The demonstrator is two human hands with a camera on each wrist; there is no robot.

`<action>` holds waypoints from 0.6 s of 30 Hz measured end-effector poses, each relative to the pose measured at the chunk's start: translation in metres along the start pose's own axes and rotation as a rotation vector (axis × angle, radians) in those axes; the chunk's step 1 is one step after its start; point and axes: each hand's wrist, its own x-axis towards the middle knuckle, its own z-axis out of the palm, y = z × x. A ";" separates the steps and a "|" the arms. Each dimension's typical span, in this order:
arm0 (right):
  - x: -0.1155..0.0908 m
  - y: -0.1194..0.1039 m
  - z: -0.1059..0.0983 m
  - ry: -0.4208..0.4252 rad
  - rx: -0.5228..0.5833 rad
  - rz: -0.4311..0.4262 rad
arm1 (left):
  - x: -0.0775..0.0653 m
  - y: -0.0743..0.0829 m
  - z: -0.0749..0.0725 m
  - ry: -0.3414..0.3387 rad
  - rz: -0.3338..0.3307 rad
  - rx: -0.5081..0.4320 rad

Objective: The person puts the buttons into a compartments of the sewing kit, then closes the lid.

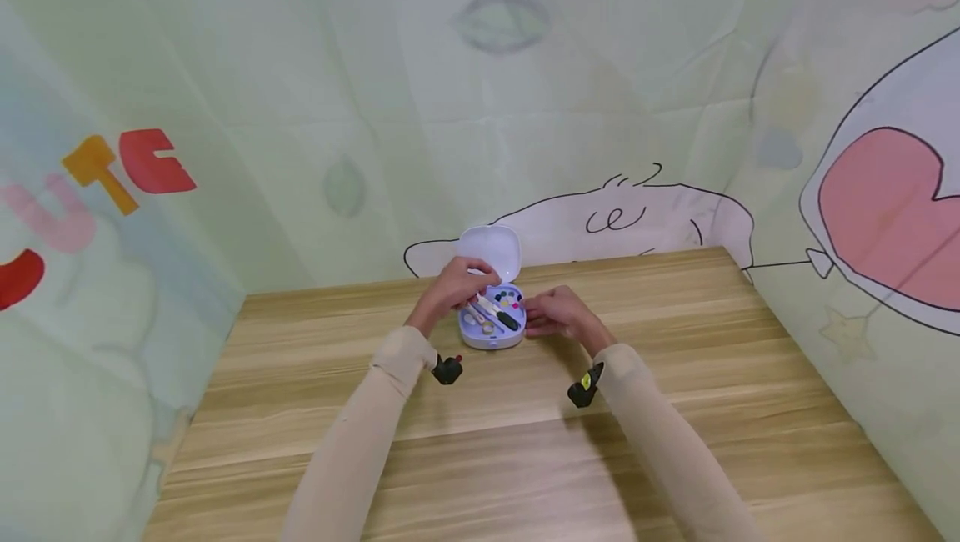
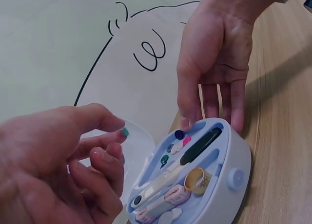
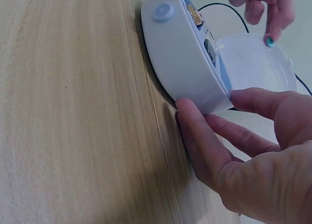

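Observation:
A light-blue sewing kit box (image 1: 480, 343) sits on the table with its lid (image 1: 491, 248) raised at the back. My left hand (image 1: 455, 283) is above the box's left side, pinching a small teal button (image 2: 125, 132) between thumb and forefinger. At the box's right side, my right hand (image 1: 558, 311) grips the wall, with the thumb at the rim and fingers low on the outside. Inside lie a slim white tool with a dark green handle (image 2: 202, 145), a gold thimble (image 2: 197, 180), a pink button (image 2: 186, 141) and several other small buttons.
The wooden table (image 1: 510, 467) stretches around the box. Behind it hangs a printed cloth backdrop (image 1: 390, 108), close to the raised lid. A round blue catch (image 2: 236, 178) juts from the box's front.

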 end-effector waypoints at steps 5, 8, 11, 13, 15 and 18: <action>0.003 0.001 0.000 -0.008 -0.004 0.000 | -0.004 -0.006 -0.003 -0.021 -0.028 -0.041; 0.003 0.001 0.000 -0.011 -0.008 -0.008 | -0.007 -0.009 -0.007 -0.010 -0.037 -0.082; 0.002 0.001 0.000 -0.009 -0.010 -0.013 | -0.011 -0.015 -0.011 -0.008 -0.045 -0.145; 0.002 0.000 0.000 -0.012 -0.013 -0.013 | -0.014 -0.020 -0.014 -0.013 -0.052 -0.190; 0.002 0.000 -0.001 -0.011 -0.015 -0.010 | -0.016 -0.027 -0.016 -0.016 -0.065 -0.228; 0.001 0.000 -0.001 -0.008 -0.025 -0.007 | -0.024 -0.037 -0.020 -0.010 -0.069 -0.241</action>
